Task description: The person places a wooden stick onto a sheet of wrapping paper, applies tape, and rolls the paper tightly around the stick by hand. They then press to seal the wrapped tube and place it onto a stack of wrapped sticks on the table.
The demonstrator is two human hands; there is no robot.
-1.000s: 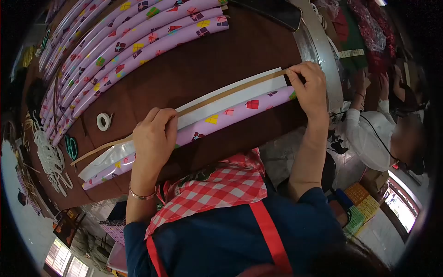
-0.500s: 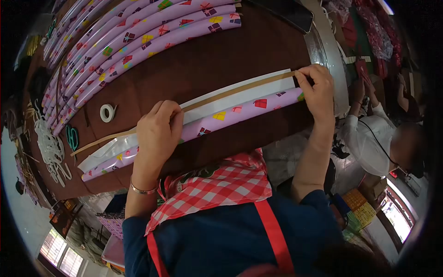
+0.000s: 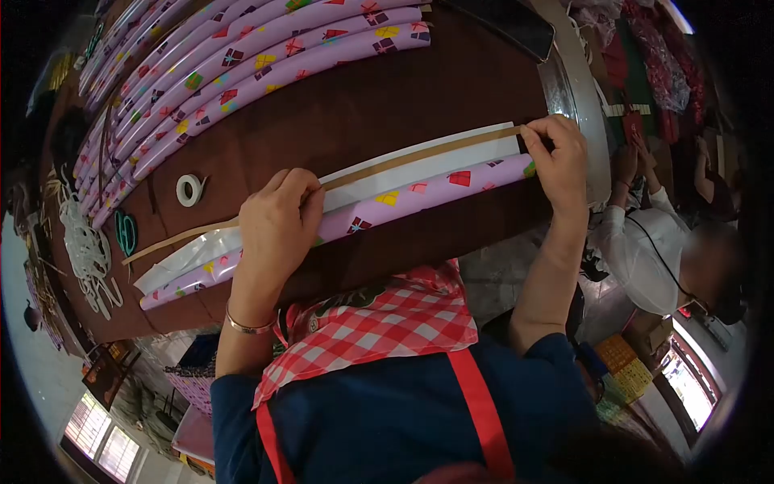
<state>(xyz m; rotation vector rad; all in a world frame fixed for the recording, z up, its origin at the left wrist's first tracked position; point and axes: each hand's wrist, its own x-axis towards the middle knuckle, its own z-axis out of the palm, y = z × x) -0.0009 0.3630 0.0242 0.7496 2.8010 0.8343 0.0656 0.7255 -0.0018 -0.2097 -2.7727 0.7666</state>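
Observation:
A brown strip lies along the white inner side of a partly rolled purple gift-print sheet. At the sheet's right end, my right hand pinches the strip's tip between thumb and fingers. My left hand is closed over the strip and sheet left of the middle, thumb and fingers pressed together; the part beneath it is hidden. Beyond my left hand the strip runs on, rising off the sheet toward the lower left, where the sheet's plastic-like white edge is wrinkled.
Several purple rolls lie at the upper left. A white tape roll, green-handled scissors and a heap of white strips are on the brown-covered table. A dark tray-like object sits top right. A person in white is at right.
The whole view has shifted, with the table things appearing a little farther right. Both hands keep their hold on the strip, and my left hand sits slightly higher in view.

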